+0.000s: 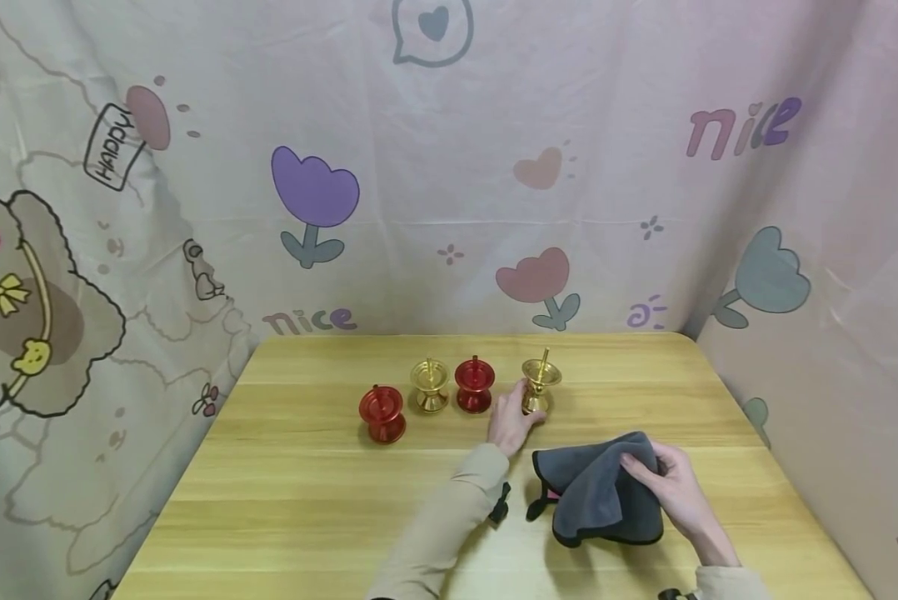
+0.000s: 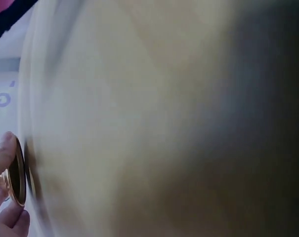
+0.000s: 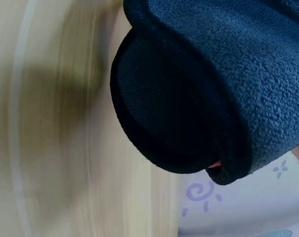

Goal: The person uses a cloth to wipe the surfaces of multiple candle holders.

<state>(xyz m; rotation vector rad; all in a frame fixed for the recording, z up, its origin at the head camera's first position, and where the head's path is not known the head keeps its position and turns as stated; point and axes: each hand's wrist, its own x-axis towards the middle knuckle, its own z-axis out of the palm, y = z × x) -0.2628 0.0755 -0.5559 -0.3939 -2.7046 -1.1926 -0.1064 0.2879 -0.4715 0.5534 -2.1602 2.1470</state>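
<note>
In the head view, my left hand (image 1: 511, 423) grips the lower part of a gold candle holder (image 1: 542, 375), the rightmost of the row. This holder has a shallow dish, a thin upright spike and a flared foot. The left wrist view catches only my fingertips around its round base (image 2: 18, 173), close to the tabletop; whether the two touch I cannot tell. A dark grey cloth (image 1: 587, 500) with black edging hangs folded from my right hand (image 1: 677, 487), pinched between thumb and fingers. Up close, the cloth (image 3: 228, 74) looks fuzzy and covers most of that hand.
Left of my left hand stand a red candle holder (image 1: 475, 385), another gold candle holder (image 1: 430, 386) and a second red candle holder (image 1: 382, 413), nearer the front. All are on a light wooden table (image 1: 284, 500). A printed curtain (image 1: 434, 167) hangs behind and at both sides.
</note>
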